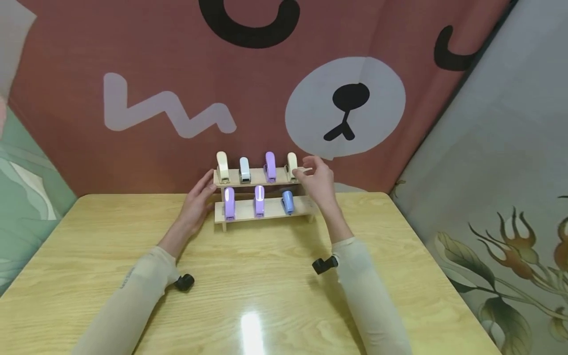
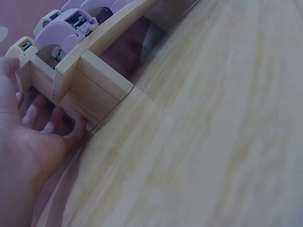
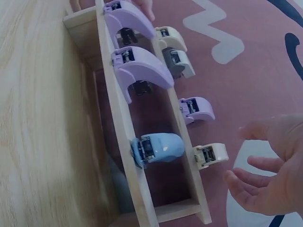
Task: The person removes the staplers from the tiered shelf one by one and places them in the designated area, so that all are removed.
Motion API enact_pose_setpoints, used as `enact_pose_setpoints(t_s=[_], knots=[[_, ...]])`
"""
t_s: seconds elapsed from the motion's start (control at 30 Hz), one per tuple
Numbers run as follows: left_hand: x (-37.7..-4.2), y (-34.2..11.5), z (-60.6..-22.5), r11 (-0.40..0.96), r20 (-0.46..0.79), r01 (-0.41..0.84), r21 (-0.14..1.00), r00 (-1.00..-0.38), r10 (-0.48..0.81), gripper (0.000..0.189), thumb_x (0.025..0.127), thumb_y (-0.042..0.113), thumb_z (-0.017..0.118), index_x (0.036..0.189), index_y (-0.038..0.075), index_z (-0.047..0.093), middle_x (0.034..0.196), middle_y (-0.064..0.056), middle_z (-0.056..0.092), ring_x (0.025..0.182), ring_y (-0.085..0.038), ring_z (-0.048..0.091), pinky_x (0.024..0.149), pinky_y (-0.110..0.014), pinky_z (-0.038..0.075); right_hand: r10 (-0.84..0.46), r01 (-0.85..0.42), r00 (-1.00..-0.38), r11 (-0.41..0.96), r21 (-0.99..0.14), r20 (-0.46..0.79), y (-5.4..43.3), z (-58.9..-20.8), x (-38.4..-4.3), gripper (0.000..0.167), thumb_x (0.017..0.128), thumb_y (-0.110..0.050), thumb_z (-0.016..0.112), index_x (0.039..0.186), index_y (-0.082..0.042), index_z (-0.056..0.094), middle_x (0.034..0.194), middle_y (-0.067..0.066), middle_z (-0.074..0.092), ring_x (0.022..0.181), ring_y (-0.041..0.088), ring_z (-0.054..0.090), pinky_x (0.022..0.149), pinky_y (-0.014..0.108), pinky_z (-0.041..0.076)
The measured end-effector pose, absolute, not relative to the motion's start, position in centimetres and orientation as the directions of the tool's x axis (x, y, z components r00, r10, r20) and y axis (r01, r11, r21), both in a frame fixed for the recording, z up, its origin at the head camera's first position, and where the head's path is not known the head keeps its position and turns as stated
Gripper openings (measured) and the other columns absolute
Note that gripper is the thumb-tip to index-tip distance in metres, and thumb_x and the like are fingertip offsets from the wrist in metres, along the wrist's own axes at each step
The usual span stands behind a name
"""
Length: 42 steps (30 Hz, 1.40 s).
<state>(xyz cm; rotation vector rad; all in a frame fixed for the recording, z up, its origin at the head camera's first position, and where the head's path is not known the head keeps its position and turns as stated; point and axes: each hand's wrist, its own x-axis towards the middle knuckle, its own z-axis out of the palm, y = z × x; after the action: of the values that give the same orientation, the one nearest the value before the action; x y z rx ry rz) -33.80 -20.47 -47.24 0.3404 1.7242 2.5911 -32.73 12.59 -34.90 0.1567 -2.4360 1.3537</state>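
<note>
A two-tier wooden rack (image 1: pixel 284 212) stands at the table's back edge with small staplers on both shelves. My left hand (image 1: pixel 197 201) holds the rack's left end; in the left wrist view its fingers (image 2: pixel 52 118) curl beside the end of the upper shelf. By the upper shelf's right end is my right hand (image 1: pixel 317 178), fingers parted, beside a cream stapler (image 1: pixel 291 166). The right wrist view shows a gap between that hand (image 3: pixel 279 170) and the cream stapler (image 3: pixel 211 155). Nothing is in its fingers.
Upper shelf, from the left: another cream stapler (image 1: pixel 222 167), a pale blue one (image 1: pixel 244 170) and a purple one (image 1: pixel 270 166). Below are two purple staplers (image 1: pixel 229 203) and a blue one (image 1: pixel 288 202). A patterned curtain (image 1: pixel 177 162) hangs right behind the rack.
</note>
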Motion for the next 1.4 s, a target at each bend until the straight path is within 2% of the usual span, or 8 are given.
enact_pose_setpoints(t_s=[0.3,0.57,0.77,1.0,1.4], knots=[[-33.5,-20.3,-47.1,-0.387,0.172,0.114,0.915,-0.978,0.119,0.064,0.104,0.027,0.062,0.161,0.028,0.033,0.166,-0.005,0.026,0.146,-0.027,0.03,0.114,-0.059,0.026,0.097,-0.227,-0.927,0.626,-0.746,0.363,11.8,-35.9,-33.5,0.048,0.088,-0.026,0.082,0.125,-0.001,0.063,0.102,0.012,0.066,0.09,0.025,0.065,0.075,0.04,0.054],[-33.4,-20.4,-47.0,-0.379,0.172,0.115,0.918,-0.978,0.12,0.063,0.105,0.028,0.061,0.161,0.026,0.033,0.165,-0.009,0.026,0.146,-0.03,0.031,0.114,-0.061,0.026,0.107,-0.207,-0.931,0.629,-0.749,0.348,11.4,-37.2,-34.1,0.051,0.087,-0.024,0.082,0.124,0.004,0.062,0.095,0.013,0.067,0.084,0.024,0.065,0.072,0.038,0.053],[-33.6,-20.6,-47.2,-0.372,0.183,0.127,0.919,-0.976,0.119,0.064,0.104,0.029,0.062,0.161,0.026,0.033,0.165,-0.01,0.027,0.145,-0.031,0.031,0.114,-0.06,0.026,0.108,-0.223,-0.919,0.653,-0.724,0.38,11.3,-37.5,-34.2,0.045,0.088,-0.026,0.081,0.118,0.005,0.066,0.089,0.009,0.067,0.08,0.023,0.064,0.07,0.036,0.052],[-33.6,-20.8,-47.6,-0.349,0.17,0.122,0.929,-0.979,0.11,0.062,0.104,0.03,0.062,0.16,0.029,0.036,0.164,-0.007,0.03,0.146,-0.024,0.031,0.114,-0.058,0.027,0.118,-0.229,-0.902,0.683,-0.693,0.415,10.8,-37.7,-34.2,0.033,0.088,-0.025,0.081,0.107,0.0,0.071,0.086,0.007,0.068,0.079,0.021,0.064,0.07,0.035,0.053],[-33.3,-20.7,-47.5,-0.328,0.18,0.135,0.935,-0.977,0.111,0.062,0.104,0.032,0.062,0.16,0.029,0.036,0.163,-0.008,0.033,0.143,-0.026,0.036,0.113,-0.057,0.03,0.141,-0.279,-0.859,0.677,-0.681,0.493,10.7,-38.5,-34.2,0.028,0.087,-0.022,0.079,0.101,0.0,0.071,0.085,0.008,0.068,0.077,0.022,0.064,0.069,0.036,0.053]])
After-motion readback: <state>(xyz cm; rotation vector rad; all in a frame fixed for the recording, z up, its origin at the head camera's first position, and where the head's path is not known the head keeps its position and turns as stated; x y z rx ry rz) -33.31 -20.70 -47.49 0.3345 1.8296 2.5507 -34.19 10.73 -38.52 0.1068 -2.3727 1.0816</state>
